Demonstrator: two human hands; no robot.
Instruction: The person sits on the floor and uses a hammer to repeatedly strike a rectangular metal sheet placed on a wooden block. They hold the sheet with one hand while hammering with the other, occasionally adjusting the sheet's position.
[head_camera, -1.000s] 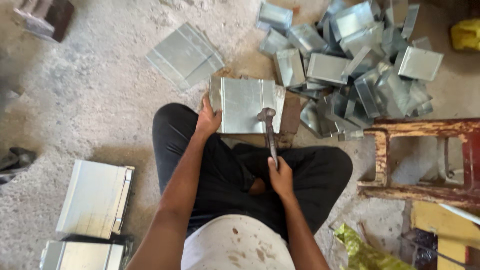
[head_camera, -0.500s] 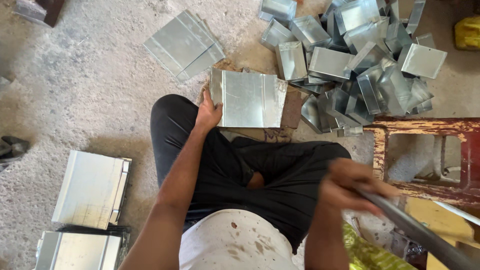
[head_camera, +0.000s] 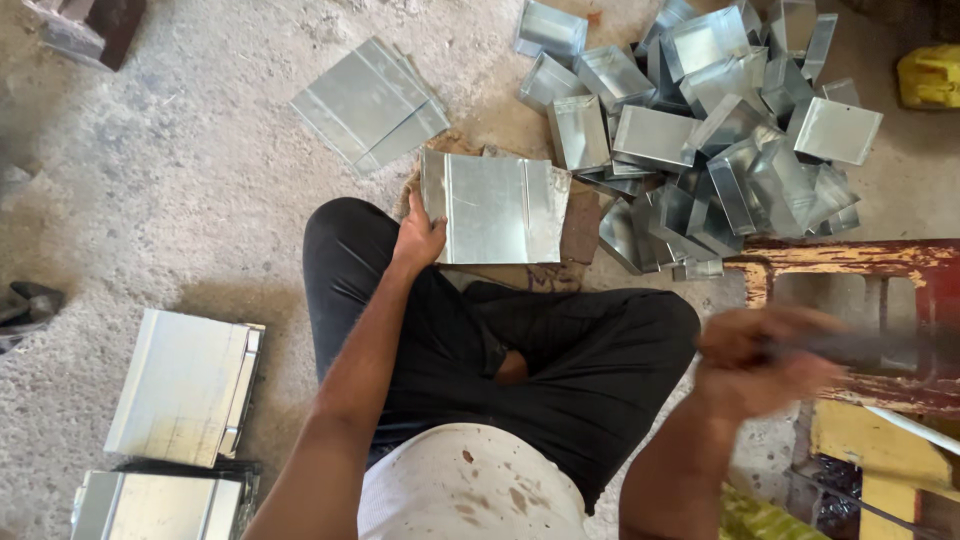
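You're pinning the creased metal sheet (head_camera: 497, 208) on the block before your knees with your left hand (head_camera: 418, 240) while your right hand (head_camera: 765, 362), fist blurred around the hammer handle (head_camera: 880, 345), is wanting a square aim clear of those fingers.

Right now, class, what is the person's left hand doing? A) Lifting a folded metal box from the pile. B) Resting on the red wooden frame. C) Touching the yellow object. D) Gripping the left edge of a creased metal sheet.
D: the left hand clasps the left edge of the creased metal sheet lying in front of the crossed legs.
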